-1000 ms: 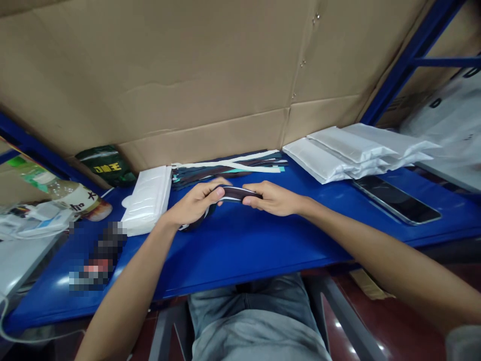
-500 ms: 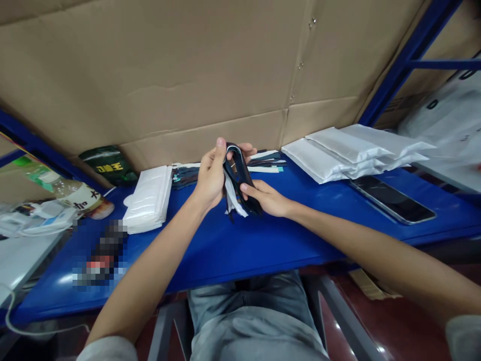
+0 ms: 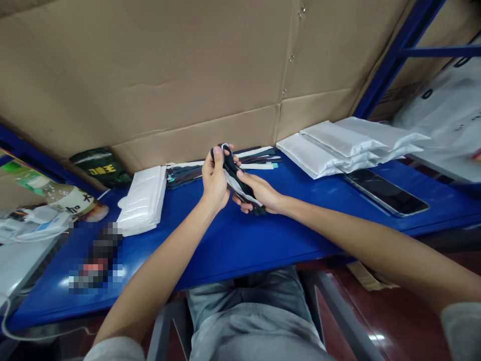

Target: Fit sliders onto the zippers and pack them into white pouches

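Both my hands hold a bundle of dark and white fabric strips [image 3: 235, 173] above the blue table. My left hand [image 3: 216, 178] is closed round its upper end, where the strips fold into a loop, with the thumb on the near side. My right hand [image 3: 263, 193] grips the lower end, its thumb on top and its fingers curled underneath. Behind the hands, more dark and white strips [image 3: 186, 175] lie spread along the back of the table. Parts of the bundle are hidden by my fingers.
On the right are stacked white padded packets [image 3: 330, 148] and a phone [image 3: 387, 193]. To the left lie white folded packs [image 3: 143, 200], a dark green pouch [image 3: 99, 168], a drink bottle [image 3: 80, 200] and a blurred-out item. A cardboard wall [image 3: 180, 75] rises behind the blue table [image 3: 233, 250].
The loop between my hands has been squeezed narrower. My right hand's fingers have wrapped beneath the lower end, and the bundle has shifted slightly left in view.
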Action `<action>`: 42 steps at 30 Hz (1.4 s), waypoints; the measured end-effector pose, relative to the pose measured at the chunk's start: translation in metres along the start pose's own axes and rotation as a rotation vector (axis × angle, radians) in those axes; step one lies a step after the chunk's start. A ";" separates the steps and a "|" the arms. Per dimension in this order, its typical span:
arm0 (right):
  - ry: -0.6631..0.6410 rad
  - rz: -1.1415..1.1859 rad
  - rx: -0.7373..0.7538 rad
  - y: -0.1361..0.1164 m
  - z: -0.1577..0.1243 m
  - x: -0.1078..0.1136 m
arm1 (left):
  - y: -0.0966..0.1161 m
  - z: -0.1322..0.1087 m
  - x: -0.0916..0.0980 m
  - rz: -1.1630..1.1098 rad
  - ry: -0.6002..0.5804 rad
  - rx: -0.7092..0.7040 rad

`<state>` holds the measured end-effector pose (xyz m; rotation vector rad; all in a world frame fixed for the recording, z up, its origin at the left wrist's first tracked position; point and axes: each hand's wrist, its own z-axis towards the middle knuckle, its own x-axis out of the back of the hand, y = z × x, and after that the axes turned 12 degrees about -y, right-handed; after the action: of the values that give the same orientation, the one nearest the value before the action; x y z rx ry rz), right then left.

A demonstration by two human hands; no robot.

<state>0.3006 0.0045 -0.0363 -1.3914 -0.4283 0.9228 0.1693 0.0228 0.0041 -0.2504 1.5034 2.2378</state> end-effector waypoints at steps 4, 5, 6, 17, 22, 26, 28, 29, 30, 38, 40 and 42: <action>-0.088 -0.047 -0.040 0.001 0.000 0.001 | -0.002 -0.002 0.008 -0.062 0.067 -0.032; -0.103 -0.076 -0.055 0.003 0.001 0.002 | -0.003 -0.001 0.011 -0.086 0.085 -0.027; -0.109 -0.116 -0.063 0.005 0.002 0.004 | -0.003 -0.001 0.014 -0.111 0.103 -0.022; -0.182 -0.345 -0.158 0.002 -0.005 0.017 | 0.085 -0.036 0.120 0.601 -0.247 0.279; -0.161 -0.315 -0.188 0.003 -0.008 0.021 | 0.186 -0.063 0.230 1.534 -0.396 0.309; -0.168 -0.351 -0.236 0.007 -0.009 0.019 | 0.217 -0.084 0.287 1.794 -0.524 0.483; -0.164 -0.355 -0.243 0.007 -0.009 0.018 | 0.213 -0.090 0.299 1.786 -0.539 0.490; -0.161 -0.357 -0.243 0.006 -0.009 0.017 | 0.209 -0.092 0.301 1.769 -0.532 0.481; -0.158 -0.360 -0.244 0.006 -0.009 0.017 | 0.205 -0.092 0.302 1.757 -0.515 0.467; -0.172 -0.432 -0.244 0.006 -0.010 0.021 | 0.194 -0.094 0.269 1.796 -0.406 0.298; -0.189 -0.490 -0.235 0.004 -0.011 0.021 | 0.183 -0.091 0.243 1.812 -0.416 0.241; -0.190 -0.579 -0.208 -0.001 -0.012 0.021 | 0.164 -0.084 0.209 1.804 -0.458 0.184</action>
<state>0.3224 0.0132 -0.0433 -1.2618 -1.0337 0.5407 -0.0971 -0.0539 0.0289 2.3141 1.7607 2.6451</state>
